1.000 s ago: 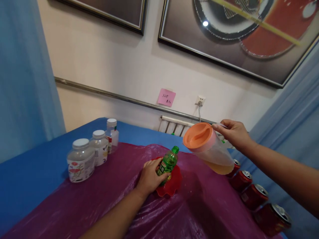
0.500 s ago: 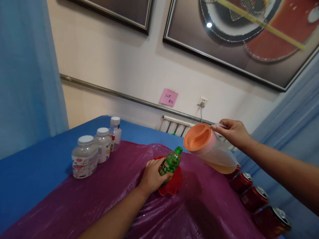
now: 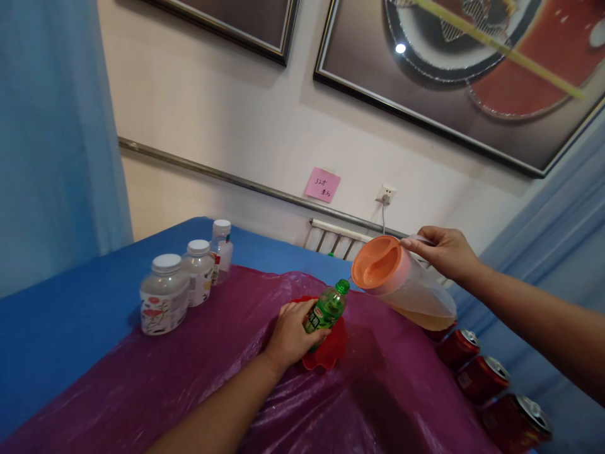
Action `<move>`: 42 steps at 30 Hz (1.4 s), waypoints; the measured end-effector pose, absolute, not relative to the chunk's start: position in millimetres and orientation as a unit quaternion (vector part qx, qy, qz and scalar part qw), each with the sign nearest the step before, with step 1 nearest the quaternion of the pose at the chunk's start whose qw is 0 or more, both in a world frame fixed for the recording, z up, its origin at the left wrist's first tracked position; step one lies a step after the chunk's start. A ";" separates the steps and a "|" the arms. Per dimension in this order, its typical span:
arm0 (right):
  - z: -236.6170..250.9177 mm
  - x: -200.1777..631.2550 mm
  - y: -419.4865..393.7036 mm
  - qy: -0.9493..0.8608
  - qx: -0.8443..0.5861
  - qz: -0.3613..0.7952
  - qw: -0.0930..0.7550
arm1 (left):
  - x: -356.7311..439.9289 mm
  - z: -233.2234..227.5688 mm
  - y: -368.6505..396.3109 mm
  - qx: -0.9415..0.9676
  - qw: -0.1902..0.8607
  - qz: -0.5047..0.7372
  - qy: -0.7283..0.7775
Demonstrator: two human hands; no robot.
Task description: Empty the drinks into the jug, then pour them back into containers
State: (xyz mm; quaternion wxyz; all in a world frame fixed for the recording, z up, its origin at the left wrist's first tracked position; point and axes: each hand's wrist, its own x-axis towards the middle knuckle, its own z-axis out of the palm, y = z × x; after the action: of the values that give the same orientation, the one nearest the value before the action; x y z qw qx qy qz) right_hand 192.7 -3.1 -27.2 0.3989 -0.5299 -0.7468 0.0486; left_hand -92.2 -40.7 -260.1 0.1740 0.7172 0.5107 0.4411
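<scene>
My left hand (image 3: 293,331) is wrapped round a green plastic bottle (image 3: 329,305) that has no cap and leans slightly to the right. Under the bottle lies a red scalloped dish (image 3: 333,347), partly covered by hand and bottle. My right hand (image 3: 442,250) grips the handle of a clear pitcher (image 3: 420,296) with an orange lid (image 3: 378,263). The pitcher is tipped left, its lid close to the bottle's mouth, and yellowish liquid collects along its lower side. Whether any liquid runs between them is too fine to make out.
Several clear jars with white lids (image 3: 165,296) stand at the left. Red drink cans (image 3: 483,378) line the right edge. Purple plastic sheeting (image 3: 208,378) covers part of the blue table (image 3: 57,328). Behind are a wall with a pipe rail (image 3: 227,180) and a pink note (image 3: 322,184).
The whole view has shifted slightly, moving things a little to the right. Both hands keep their holds, and the pitcher and bottle stay at nearly the same tilt.
</scene>
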 end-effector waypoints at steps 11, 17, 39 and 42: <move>-20.1 192.6 -5.8 -0.748 -0.533 0.042 0.392 | -91.5 -258.2 -41.3 0.718 0.170 0.434 0.518; -18.9 193.3 -6.3 -0.747 -0.535 0.047 0.392 | -92.0 -257.7 -41.6 0.718 0.172 0.432 0.518; -9.9 188.7 -10.5 -0.752 -0.542 0.016 0.376 | -91.3 -258.0 -41.7 0.719 0.168 0.438 0.512; -9.2 190.0 -9.4 -0.752 -0.542 0.019 0.375 | -91.3 -259.3 -41.4 0.718 0.163 0.442 0.512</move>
State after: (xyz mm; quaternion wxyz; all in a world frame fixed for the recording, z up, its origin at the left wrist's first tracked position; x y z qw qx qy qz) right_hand 190.0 -9.4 -9.2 0.3755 -0.5421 -0.7515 0.0189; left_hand -91.3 -41.4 -259.3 0.1634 0.7179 0.5125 0.4420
